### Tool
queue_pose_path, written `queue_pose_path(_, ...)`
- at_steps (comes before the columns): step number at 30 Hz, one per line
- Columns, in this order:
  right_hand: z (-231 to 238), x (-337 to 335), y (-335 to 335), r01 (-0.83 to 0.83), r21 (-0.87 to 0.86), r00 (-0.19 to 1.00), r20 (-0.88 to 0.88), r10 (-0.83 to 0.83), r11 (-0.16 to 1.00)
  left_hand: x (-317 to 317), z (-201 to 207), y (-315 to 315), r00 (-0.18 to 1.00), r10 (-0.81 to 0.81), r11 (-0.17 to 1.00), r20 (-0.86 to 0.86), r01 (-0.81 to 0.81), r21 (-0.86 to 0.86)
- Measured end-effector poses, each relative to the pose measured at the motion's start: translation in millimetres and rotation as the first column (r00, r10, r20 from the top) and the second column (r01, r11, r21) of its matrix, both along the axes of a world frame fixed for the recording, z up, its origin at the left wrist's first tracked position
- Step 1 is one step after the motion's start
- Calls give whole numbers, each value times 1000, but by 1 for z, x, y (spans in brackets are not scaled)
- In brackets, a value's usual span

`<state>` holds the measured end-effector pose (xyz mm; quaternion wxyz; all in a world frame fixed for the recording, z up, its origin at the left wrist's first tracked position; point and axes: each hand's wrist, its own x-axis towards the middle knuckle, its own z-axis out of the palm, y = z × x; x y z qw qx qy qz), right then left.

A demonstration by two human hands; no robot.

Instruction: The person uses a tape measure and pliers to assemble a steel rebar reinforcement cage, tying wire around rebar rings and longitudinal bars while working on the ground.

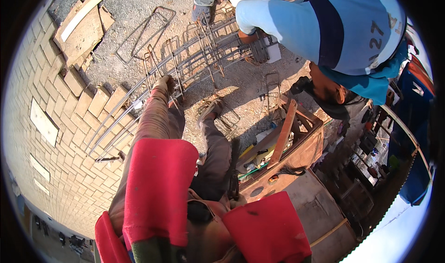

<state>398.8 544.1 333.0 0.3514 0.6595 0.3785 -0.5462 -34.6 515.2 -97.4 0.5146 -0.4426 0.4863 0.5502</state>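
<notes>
the rebar cage (pixel 205 49) lies at the left hand (pixel 164 83)

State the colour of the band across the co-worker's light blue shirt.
The band is dark navy blue, seen best in the head view.

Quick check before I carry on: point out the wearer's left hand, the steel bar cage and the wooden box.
Left hand (pixel 165 83): head view, on the middle of the hand.
Steel bar cage (pixel 213 49): head view, on its bars.
Wooden box (pixel 301 152): head view, on its side panel.
</notes>
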Motion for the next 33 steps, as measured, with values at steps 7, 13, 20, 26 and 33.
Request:
queue_pose_path(7,1,4,-2,-12,63,999,-37,15,998,-4,38,30,996,92,995,16,-93,25)
queue_pose_path(13,-25,-25,26,-239,85,966,-81,246,967,37,23,32,999,-32,999,9,31,43)
queue_pose_path(20,-39,-44,103,-116,-70,992,-58,112,991,41,75,84,972,196,969,128,-212,128)
queue_pose_path(26,-47,-22,140,119,-109,989,-79,-128,987,8,86,40,998,0,1000,55,-1,18)
queue_pose_path(33,-66,15,140,52,-132,992,-108,-66,990,18,75,36,999,-49,999,-1,49,12)
